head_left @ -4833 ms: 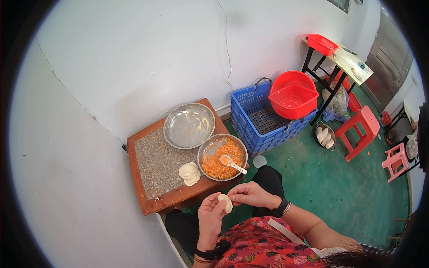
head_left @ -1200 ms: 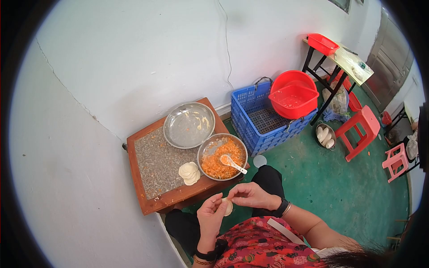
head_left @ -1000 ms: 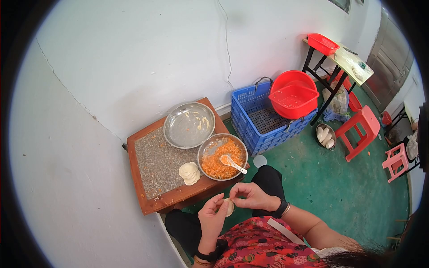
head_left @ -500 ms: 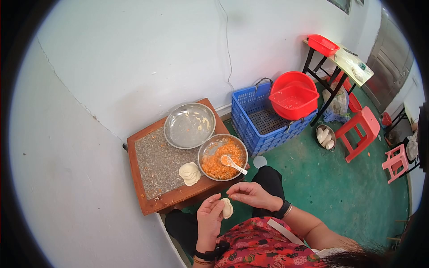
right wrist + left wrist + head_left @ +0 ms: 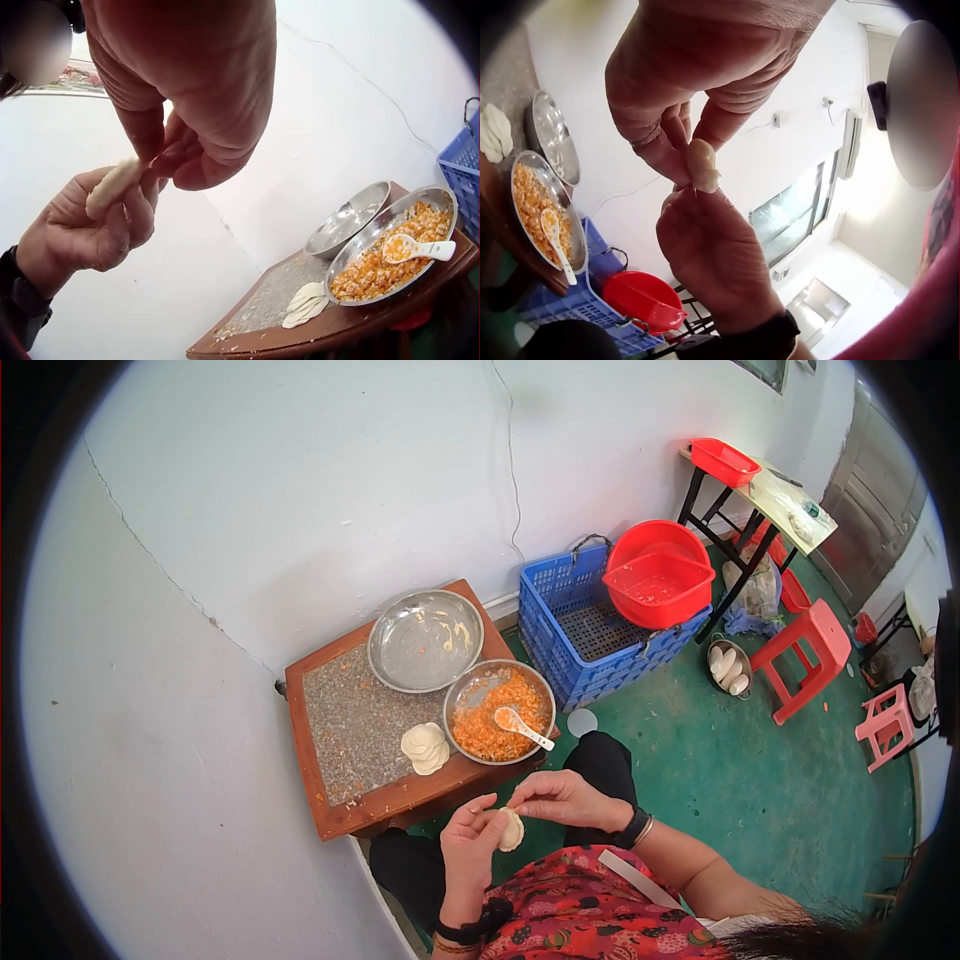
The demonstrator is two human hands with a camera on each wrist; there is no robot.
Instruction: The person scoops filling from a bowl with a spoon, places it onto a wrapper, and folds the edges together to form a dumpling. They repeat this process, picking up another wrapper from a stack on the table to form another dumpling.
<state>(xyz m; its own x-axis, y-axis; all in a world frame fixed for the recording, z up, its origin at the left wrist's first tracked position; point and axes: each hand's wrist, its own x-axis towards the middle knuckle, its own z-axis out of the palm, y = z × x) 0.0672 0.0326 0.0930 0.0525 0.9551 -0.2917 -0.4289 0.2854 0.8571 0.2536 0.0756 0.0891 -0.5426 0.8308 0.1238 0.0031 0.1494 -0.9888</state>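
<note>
A pale half-moon dumpling is held up over the lap, its edge pleated. The left hand grips it between thumb and fingers. At the upper edge of the dumpling, the thumb and fingertips of the right hand pinch the dough. Seen from the right wrist, the dumpling lies along the left fingers, with the right fingertips at its end. A stack of round dough wrappers rests on the small table beside a steel bowl of orange, chopped filling. A white spoon lies in that filling.
Behind the filling bowl, a wide steel basin with dough smears shares the wood-framed table. To its right stand a blue crate bearing red basins, then a red stool. A wall borders the left.
Half a second ago the right fingertips were off the dumpling; now they are back at its upper edge. The left hand has kept its grip, and the dumpling's edge shows more pleats than 4.8 seconds ago.
</note>
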